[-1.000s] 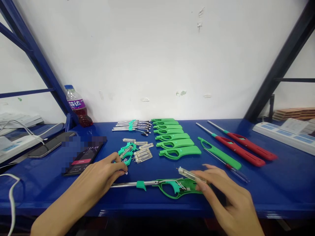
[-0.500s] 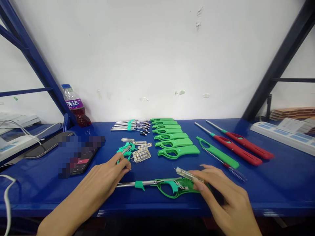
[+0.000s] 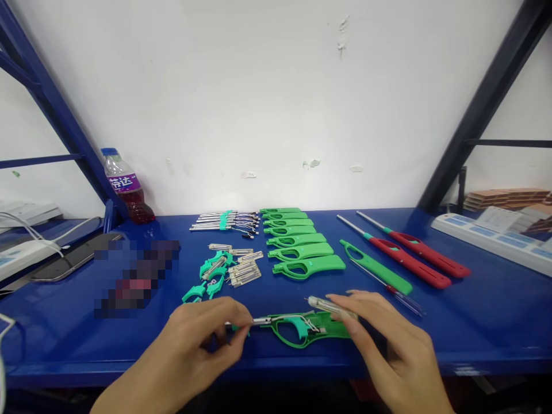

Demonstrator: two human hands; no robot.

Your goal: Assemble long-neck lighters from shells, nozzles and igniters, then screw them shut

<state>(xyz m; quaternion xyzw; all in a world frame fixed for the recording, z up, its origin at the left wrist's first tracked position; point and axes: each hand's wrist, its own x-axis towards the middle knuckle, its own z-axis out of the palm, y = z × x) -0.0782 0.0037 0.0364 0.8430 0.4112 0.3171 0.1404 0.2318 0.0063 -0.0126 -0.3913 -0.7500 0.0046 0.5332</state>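
Green lighter shell [image 3: 334, 327] lies near the front edge of our blue table [image 3: 483, 316], before a white wall [image 3: 259, 103]. Our left hand [image 3: 202, 330] pinches the metal tube [image 3: 261, 321] at its end; our right hand [image 3: 399, 339], fingers half curled, grips one clear cartridge [image 3: 325, 305]. Beyond, we count two red lighters [image 3: 409, 264], one screwdriver [image 3: 404, 298], one bottle [image 3: 128, 187].

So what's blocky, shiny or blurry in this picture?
In the head view, big square blocks hide something dark at left; a pale glint shows on the front edge of the table; the screwdriver looks a bit smeared, the right hand fairly sharp; the bottle leans, maybe from the wide lens.
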